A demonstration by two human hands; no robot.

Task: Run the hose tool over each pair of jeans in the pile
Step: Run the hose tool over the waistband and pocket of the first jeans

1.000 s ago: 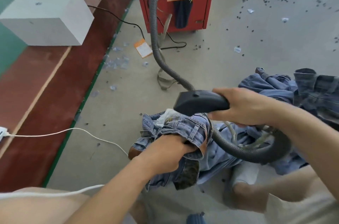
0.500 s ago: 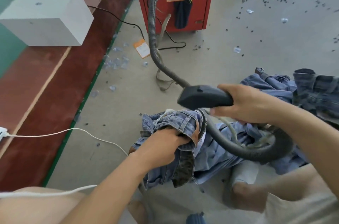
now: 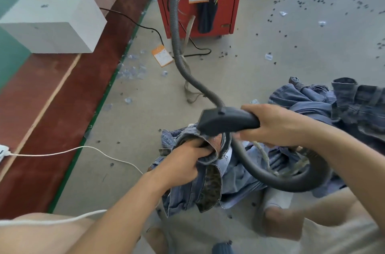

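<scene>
The jeans (image 3: 208,170) are bunched in the clenched left hand (image 3: 185,162), apparently so the waistband is offered up to the nozzle (image 3: 225,121), which is gripped just above by the right hand (image 3: 268,124).

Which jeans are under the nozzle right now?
The pair bunched in the left hand, jeans directly below the nozzle; the pile at right lies untouched.

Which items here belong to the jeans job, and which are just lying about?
In use: hose tool, hose, held jeans, jeans pile, red machine, left hand, right hand.
Lying about: white block, orange tag, white cable.
</scene>
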